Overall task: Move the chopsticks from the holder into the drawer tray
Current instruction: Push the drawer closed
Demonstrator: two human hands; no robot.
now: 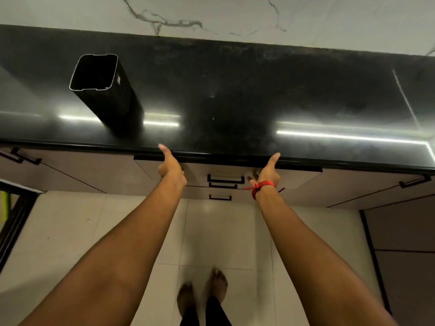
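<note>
The tall black holder stands upright on the glossy dark counter, looking empty; no chopsticks show anywhere. Light, stiff and slippery, they would be best pinched mid-shaft. The left hand and right hand press on the top drawer, thumbs on the counter edge, fingers hidden below, holding nothing. A red thread circles the right wrist.

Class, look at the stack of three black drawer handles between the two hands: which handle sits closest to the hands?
The top black drawer handle, the widest of the three, level with the left hand and right hand; the other two sit lower.
</note>
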